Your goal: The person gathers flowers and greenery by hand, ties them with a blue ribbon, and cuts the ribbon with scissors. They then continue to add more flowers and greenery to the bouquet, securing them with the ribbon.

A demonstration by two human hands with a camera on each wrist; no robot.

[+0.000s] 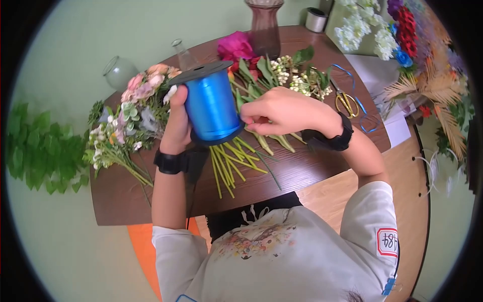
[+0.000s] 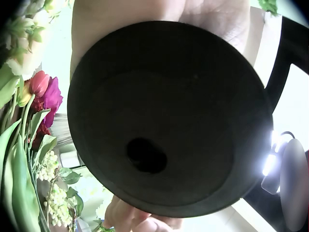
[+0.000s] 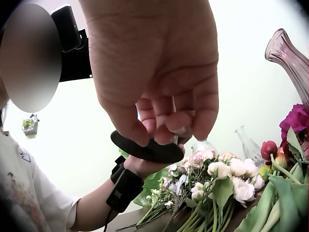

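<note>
My left hand [image 1: 175, 121] grips a large spool of shiny blue ribbon [image 1: 211, 106] from its left side, thumb near the upper black flange [image 1: 201, 72]. The spool is held tilted above the table. In the left wrist view its black end disc [image 2: 174, 92], with an off-centre hole, hides most of the grip. My right hand [image 1: 284, 111] is at the spool's right side with fingers bent toward the ribbon. From the right wrist view, its fingertips [image 3: 166, 135] overlap the spool's black rim [image 3: 157, 151]; I cannot tell if they pinch a ribbon end.
Pale pink and white flowers [image 1: 143, 95] lie left on the brown table [image 1: 123, 201]. Green stems [image 1: 226, 163] lie below the spool. White berry sprigs [image 1: 302, 83], gold-handled scissors [image 1: 346, 103] and a loose blue ribbon [image 1: 370, 123] are at right. A pink glass vase [image 1: 265, 30] stands behind.
</note>
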